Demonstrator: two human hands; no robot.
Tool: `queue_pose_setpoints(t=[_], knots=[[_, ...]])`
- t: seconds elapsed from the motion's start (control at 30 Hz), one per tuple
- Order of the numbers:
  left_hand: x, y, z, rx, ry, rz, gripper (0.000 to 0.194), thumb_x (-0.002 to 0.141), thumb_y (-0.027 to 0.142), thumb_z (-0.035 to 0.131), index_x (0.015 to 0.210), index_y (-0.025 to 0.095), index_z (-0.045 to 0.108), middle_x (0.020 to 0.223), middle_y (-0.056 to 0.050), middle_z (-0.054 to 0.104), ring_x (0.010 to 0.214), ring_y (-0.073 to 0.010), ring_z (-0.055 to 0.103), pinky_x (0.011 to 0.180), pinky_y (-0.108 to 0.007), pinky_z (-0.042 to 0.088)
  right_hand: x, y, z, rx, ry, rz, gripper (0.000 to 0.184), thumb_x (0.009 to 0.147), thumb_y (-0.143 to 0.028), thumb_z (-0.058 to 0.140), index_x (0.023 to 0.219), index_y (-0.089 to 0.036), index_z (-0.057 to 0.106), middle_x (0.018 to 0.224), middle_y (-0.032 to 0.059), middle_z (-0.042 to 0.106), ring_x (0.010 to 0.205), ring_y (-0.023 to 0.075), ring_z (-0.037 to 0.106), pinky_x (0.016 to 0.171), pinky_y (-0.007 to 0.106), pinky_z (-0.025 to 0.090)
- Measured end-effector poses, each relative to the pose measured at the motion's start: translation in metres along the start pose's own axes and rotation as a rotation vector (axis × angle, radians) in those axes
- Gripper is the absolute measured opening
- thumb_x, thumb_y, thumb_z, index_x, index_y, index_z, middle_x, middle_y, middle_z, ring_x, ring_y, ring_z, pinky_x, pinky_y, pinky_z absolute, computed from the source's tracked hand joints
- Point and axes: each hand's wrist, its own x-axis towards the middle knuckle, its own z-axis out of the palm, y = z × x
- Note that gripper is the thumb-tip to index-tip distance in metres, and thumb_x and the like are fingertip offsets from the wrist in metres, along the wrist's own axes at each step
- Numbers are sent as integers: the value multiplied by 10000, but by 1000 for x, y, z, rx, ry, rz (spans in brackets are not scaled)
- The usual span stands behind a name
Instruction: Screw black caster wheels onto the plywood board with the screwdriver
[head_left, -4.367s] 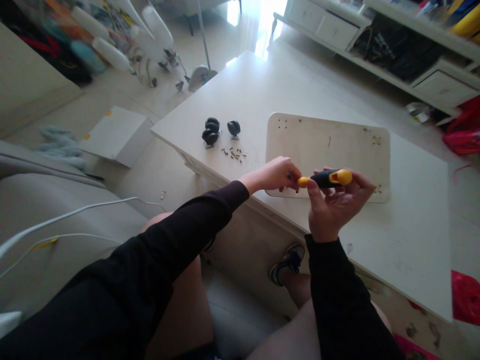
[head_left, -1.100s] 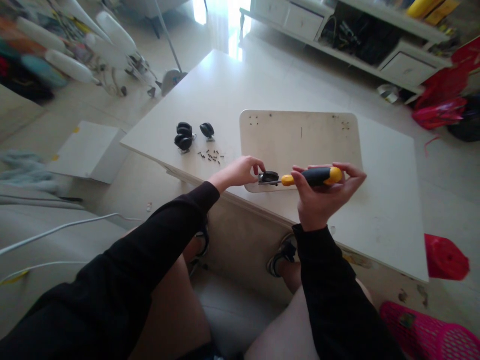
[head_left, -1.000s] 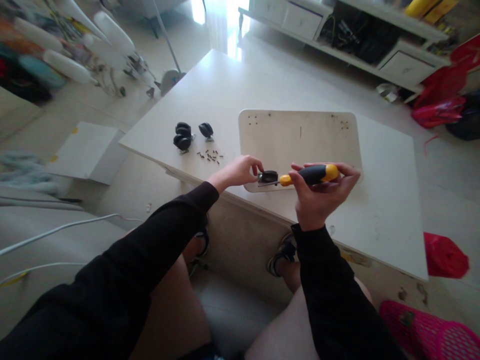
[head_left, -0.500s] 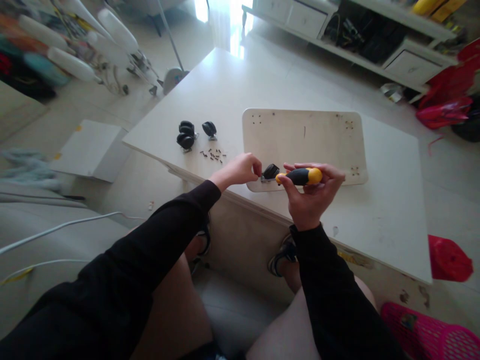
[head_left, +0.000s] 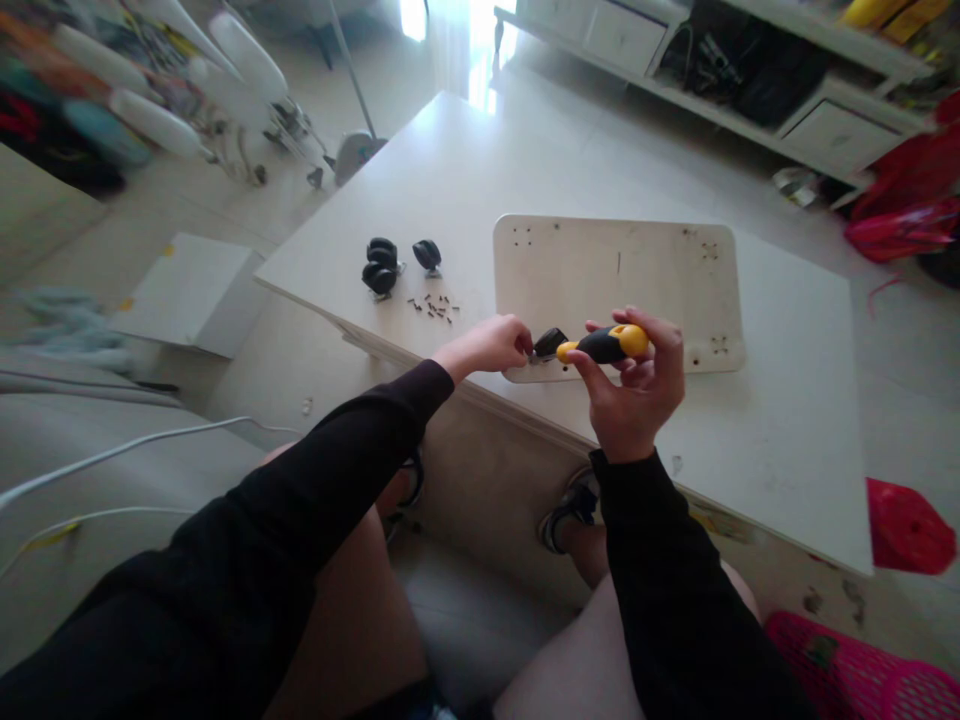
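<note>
A black caster wheel point(head_left: 551, 342) sits at the near left corner of the cream board point(head_left: 615, 290). My right hand point(head_left: 636, 390) is closed around the yellow and black handle of a screwdriver point(head_left: 602, 345), whose tip end points left toward the caster. Beside the caster's plate, my left hand point(head_left: 495, 343) has its fingertips pinched together; what they hold, if anything, is hidden. Farther left on the table lie more black casters point(head_left: 381, 268), one of them a single caster point(head_left: 427, 256) standing apart. Several small dark screws point(head_left: 433, 306) are scattered close to them.
The white table point(head_left: 780, 430) bears the board, which has small holes near its corners. A white cabinet point(head_left: 630, 40) stands beyond it. On the floor are a white box point(head_left: 187, 290) at left, a red object point(head_left: 909, 527) and a pink basket point(head_left: 855, 670) at right.
The whole view has shifted slightly, moving things rightward. My right hand has turned a little on the screwdriver, and its handle end tilts higher. My left hand stays beside the caster.
</note>
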Motion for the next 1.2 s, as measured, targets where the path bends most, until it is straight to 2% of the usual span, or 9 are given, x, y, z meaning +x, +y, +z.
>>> queue_pose_setpoints(t=[0.13, 0.23, 0.33, 0.47, 0.63, 0.73, 0.83, 1.03, 1.2], knots=[[1, 1, 1, -25, -78, -44, 304, 756, 39, 668, 985, 128, 847, 824, -51, 784, 641, -144, 658, 612, -252, 477, -1, 1, -2, -34, 0, 33, 793, 810, -380, 869, 1528, -402, 533, 1240, 27, 615, 1078, 189, 727, 841, 391, 739], [1, 2, 0, -37, -126, -67, 350, 754, 41, 654, 1036, 122, 844, 787, -46, 769, 608, -148, 661, 600, -253, 484, -4, 0, -3, 25, -61, 37, 778, 891, -291, 736, 1591, -421, 421, 1368, 58, 641, 1190, 224, 742, 881, 411, 725], [0, 4, 0, -42, -147, -71, 368, 748, 45, 643, 1052, 115, 838, 786, -53, 770, 604, -154, 665, 592, -256, 487, -5, -1, -4, 9, -105, -33, 664, 902, -269, 694, 1518, -410, 490, 1426, 68, 624, 1245, 245, 730, 897, 442, 721], [-1, 5, 1, -16, -147, -61, 353, 760, 54, 626, 1038, 115, 836, 793, -61, 777, 613, -160, 674, 595, -259, 486, -4, -1, -5, -125, 18, -82, 564, 838, -294, 806, 1366, -402, 641, 1302, 34, 572, 1133, 203, 695, 772, 364, 722], [0, 4, 2, 29, -149, -53, 346, 773, 72, 626, 1042, 128, 837, 695, -41, 741, 594, -174, 663, 578, -270, 462, -4, -2, -3, -51, 19, -50, 574, 894, -325, 721, 1434, -377, 534, 1319, 60, 637, 1188, 250, 745, 811, 430, 732], [1, 4, 3, 38, -145, -57, 329, 777, 78, 633, 1036, 123, 831, 710, -51, 752, 598, -176, 668, 576, -269, 460, -3, -3, -3, -51, 27, -92, 506, 882, -319, 739, 1362, -356, 586, 1309, 61, 650, 1208, 253, 741, 872, 467, 728], [1, 5, 3, 59, -154, -59, 334, 799, 85, 626, 1066, 115, 825, 754, -64, 771, 610, -170, 676, 581, -261, 464, -3, -4, -1, -62, 79, -117, 510, 829, -297, 819, 1299, -363, 632, 1257, 33, 626, 1136, 221, 743, 852, 437, 730], [-1, 9, 1, 123, -181, -93, 405, 829, 114, 635, 1193, 128, 813, 862, -78, 809, 674, -169, 706, 667, -262, 512, -4, -6, 2, 21, 60, -109, 479, 938, -283, 695, 1388, -313, 535, 1327, 74, 679, 1213, 246, 764, 884, 441, 723], [0, 9, 1, 119, -184, -81, 392, 838, 117, 634, 1184, 134, 819, 853, -76, 805, 678, -174, 708, 680, -271, 524, -2, -3, 3, 4, 138, -212, 528, 826, -213, 847, 1294, -336, 636, 1205, 6, 634, 1082, 171, 762, 816, 336, 718]])
